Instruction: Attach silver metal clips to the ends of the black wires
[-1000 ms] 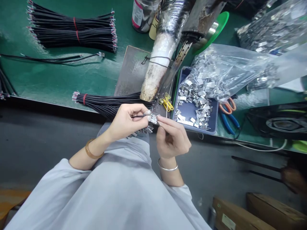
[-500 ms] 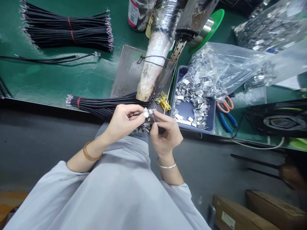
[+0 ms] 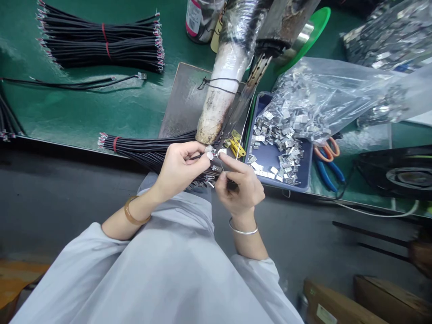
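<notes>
My left hand [image 3: 178, 168] is closed in a pinch on the end of a thin black cable [image 3: 195, 156], just in front of a bundle of black cables [image 3: 148, 146] tied with a red band at the bench edge. My right hand [image 3: 241, 186] is closed too, its thumb and forefinger pinching a small metal shell [image 3: 221, 152] against that cable end. Both hands meet below the tip of a wrapped tool [image 3: 219, 99]. More cable ends with metal shells hang under my left hand.
A blue tray [image 3: 266, 157] with loose metal shells lies right of my hands, under a clear bag [image 3: 320, 103] of the same parts. Orange and blue scissors [image 3: 326, 157] lie beside it. Another tied cable bundle [image 3: 101, 42] and one single cable [image 3: 70, 83] lie far left on the green mat.
My hands stayed together at the cable end; my right fingers shifted the metal shell slightly upward against it. The camera view drifted a little.
</notes>
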Action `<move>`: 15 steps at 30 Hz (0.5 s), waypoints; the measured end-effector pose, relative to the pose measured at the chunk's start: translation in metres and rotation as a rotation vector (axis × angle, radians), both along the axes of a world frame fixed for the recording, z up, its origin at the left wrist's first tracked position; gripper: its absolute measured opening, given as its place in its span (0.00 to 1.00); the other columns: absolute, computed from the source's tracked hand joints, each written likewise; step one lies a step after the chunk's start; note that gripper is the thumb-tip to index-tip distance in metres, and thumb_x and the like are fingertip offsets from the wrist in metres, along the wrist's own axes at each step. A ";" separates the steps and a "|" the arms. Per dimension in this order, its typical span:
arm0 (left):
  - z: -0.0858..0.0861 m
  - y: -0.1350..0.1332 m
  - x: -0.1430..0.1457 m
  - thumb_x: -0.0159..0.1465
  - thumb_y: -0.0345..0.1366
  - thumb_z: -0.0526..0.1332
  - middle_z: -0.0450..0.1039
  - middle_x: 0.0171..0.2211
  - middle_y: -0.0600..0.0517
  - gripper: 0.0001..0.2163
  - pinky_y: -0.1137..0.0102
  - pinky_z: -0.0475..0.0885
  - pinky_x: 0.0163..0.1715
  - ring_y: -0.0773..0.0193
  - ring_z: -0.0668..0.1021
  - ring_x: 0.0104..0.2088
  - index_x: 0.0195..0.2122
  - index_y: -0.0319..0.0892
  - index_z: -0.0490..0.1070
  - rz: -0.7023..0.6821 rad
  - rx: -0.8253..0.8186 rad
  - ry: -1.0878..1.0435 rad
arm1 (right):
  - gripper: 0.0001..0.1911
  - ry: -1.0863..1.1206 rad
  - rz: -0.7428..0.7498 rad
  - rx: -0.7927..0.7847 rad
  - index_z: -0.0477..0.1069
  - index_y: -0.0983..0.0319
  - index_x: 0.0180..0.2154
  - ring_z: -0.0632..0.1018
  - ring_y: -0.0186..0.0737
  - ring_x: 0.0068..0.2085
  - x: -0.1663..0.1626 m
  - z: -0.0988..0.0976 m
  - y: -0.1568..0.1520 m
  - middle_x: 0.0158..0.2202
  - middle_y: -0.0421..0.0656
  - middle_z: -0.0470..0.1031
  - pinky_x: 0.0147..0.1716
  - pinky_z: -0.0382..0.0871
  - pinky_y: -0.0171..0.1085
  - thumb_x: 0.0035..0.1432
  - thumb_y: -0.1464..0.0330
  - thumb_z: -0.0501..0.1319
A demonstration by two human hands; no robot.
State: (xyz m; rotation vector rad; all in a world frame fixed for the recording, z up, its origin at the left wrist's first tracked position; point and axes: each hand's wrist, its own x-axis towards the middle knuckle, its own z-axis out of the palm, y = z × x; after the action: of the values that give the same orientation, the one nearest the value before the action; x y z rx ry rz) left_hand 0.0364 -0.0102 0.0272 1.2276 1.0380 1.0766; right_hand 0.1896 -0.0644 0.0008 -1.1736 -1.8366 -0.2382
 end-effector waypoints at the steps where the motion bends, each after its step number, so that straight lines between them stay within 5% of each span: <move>1: 0.001 0.000 0.000 0.53 0.35 0.65 0.62 0.18 0.56 0.07 0.78 0.54 0.18 0.74 0.60 0.21 0.22 0.38 0.77 0.003 0.004 -0.006 | 0.09 -0.008 0.000 0.002 0.68 0.53 0.36 0.88 0.42 0.43 0.000 0.001 0.001 0.46 0.42 0.87 0.37 0.85 0.39 0.64 0.75 0.61; 10: 0.003 0.000 -0.001 0.52 0.35 0.65 0.59 0.17 0.56 0.08 0.77 0.52 0.17 0.74 0.58 0.20 0.21 0.37 0.78 -0.003 -0.015 -0.010 | 0.09 0.015 0.050 -0.002 0.68 0.54 0.34 0.88 0.41 0.41 0.002 0.003 -0.001 0.44 0.43 0.87 0.35 0.85 0.37 0.63 0.75 0.62; 15: 0.002 -0.001 0.001 0.52 0.35 0.64 0.60 0.18 0.56 0.08 0.77 0.52 0.18 0.74 0.58 0.21 0.22 0.37 0.78 -0.020 -0.050 -0.006 | 0.06 0.227 0.051 -0.142 0.69 0.56 0.38 0.88 0.42 0.42 -0.001 -0.001 -0.004 0.53 0.47 0.84 0.35 0.87 0.40 0.66 0.74 0.62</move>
State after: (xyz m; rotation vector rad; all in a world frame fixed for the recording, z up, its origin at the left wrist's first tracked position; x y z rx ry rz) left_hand 0.0374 -0.0116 0.0293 1.1914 1.0405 1.0325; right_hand 0.1885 -0.0680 -0.0006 -1.1968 -1.7020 0.0538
